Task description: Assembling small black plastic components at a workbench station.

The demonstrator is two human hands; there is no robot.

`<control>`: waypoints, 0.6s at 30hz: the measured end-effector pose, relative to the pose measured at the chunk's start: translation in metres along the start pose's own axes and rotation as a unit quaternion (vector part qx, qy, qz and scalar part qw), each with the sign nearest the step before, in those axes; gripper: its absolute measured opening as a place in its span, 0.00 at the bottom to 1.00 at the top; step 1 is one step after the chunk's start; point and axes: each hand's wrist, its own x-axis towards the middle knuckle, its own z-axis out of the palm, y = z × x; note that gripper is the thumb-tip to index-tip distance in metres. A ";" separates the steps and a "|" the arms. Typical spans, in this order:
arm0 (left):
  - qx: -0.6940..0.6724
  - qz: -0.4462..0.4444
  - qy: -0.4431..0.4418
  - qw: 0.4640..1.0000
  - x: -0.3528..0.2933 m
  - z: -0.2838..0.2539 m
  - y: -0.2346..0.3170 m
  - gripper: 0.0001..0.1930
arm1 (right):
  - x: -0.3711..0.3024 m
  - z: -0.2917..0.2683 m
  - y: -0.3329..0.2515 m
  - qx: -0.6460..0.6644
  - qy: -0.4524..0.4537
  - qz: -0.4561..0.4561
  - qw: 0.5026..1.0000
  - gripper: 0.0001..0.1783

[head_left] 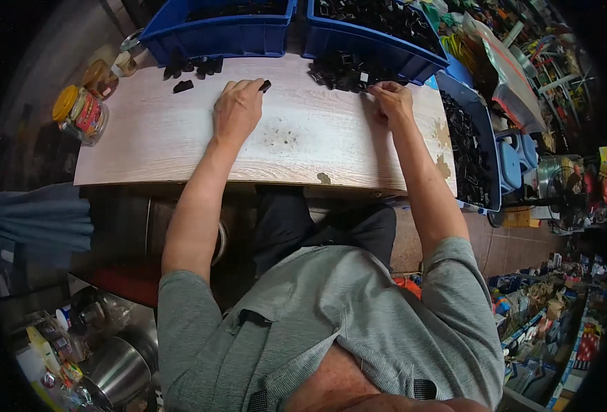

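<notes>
My left hand (239,110) is closed over the middle of the table, and a small black plastic piece (265,86) sticks out past its fingertips. To the right, my right hand (392,100) has its fingers drawn together at the edge of a pile of small black plastic pieces (344,73). Whatever those fingertips pinch is too small to make out. A lone black piece (183,86) lies left of my left hand, just in front of a smaller group of black pieces (209,66).
Along the table's far edge stand a left blue bin (221,42) and a right blue bin (379,44), both holding black pieces. Another blue bin (493,165) adjoins the table's right side. A yellow-lidded jar (84,115) stands at the left edge of the wooden table (145,137).
</notes>
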 end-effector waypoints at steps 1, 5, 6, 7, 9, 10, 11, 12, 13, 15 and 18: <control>0.000 0.004 0.008 1.000 0.000 0.001 -0.001 0.12 | -0.002 -0.001 -0.001 0.024 -0.022 0.020 0.999 0.12; -0.022 -0.012 0.016 1.000 0.002 0.002 0.000 0.12 | -0.025 -0.008 -0.008 0.035 -0.058 0.033 0.997 0.12; -0.024 -0.019 0.019 0.999 0.000 0.002 -0.002 0.12 | -0.037 -0.007 -0.015 0.035 -0.059 0.035 0.997 0.12; -0.026 -0.026 0.021 0.999 -0.001 0.002 -0.004 0.13 | -0.050 -0.006 -0.021 0.042 -0.068 0.052 0.995 0.12; -0.068 -0.079 0.000 0.995 0.000 -0.001 0.002 0.13 | -0.075 -0.014 -0.032 0.069 -0.092 0.079 0.990 0.12; -0.107 -0.133 -0.020 0.985 0.000 -0.002 0.005 0.14 | -0.077 -0.016 -0.028 0.070 -0.089 0.081 0.990 0.12; -0.108 -0.132 -0.021 0.985 0.000 -0.002 0.008 0.14 | -0.081 -0.018 -0.027 0.070 -0.106 0.068 0.990 0.12; -0.143 -0.154 -0.040 0.977 0.000 -0.001 0.011 0.15 | -0.085 -0.018 -0.026 0.070 -0.123 0.054 0.988 0.12; -0.178 -0.175 -0.059 0.967 -0.001 -0.001 0.013 0.16 | -0.089 -0.021 -0.026 0.062 -0.121 0.055 0.989 0.11; -0.197 -0.180 -0.071 0.961 -0.004 0.000 0.028 0.16 | -0.087 -0.026 -0.022 0.077 -0.111 0.042 0.990 0.11; -0.227 -0.181 -0.090 0.953 -0.009 0.001 0.051 0.18 | -0.078 -0.025 -0.017 0.073 -0.082 0.033 0.993 0.11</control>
